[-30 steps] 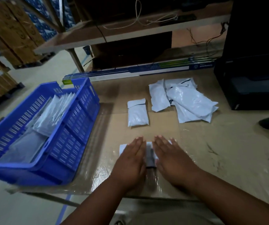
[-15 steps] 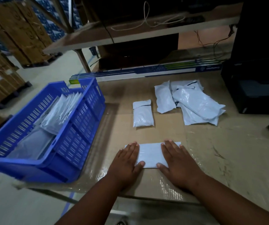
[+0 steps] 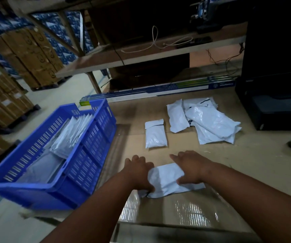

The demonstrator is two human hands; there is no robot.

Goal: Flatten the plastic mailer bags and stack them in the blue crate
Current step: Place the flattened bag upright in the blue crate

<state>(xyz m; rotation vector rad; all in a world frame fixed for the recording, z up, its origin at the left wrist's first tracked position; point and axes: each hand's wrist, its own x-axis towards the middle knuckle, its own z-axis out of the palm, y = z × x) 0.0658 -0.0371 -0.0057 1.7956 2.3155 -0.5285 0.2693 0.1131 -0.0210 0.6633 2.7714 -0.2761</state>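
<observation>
Glossy crinkled plastic mailer (image 3: 167, 179), slotted blue plastic crate (image 3: 81, 165), tape-shiny brown cardboard tabletop (image 3: 229, 172).

Warehouse interior, dimly lit. Pale concrete floor (image 3: 57, 95). Worktable (image 3: 246, 172) surfaced in taped cardboard. Wooden shelf (image 3: 141, 57) above, carrying a white cable (image 3: 156, 39). Stacked cardboard cartons (image 3: 28, 55) on pallets at left.

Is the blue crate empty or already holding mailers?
Holding mailers: several white mailer bags lean stacked inside the blue crate, leaving much of its floor uncovered.
</observation>
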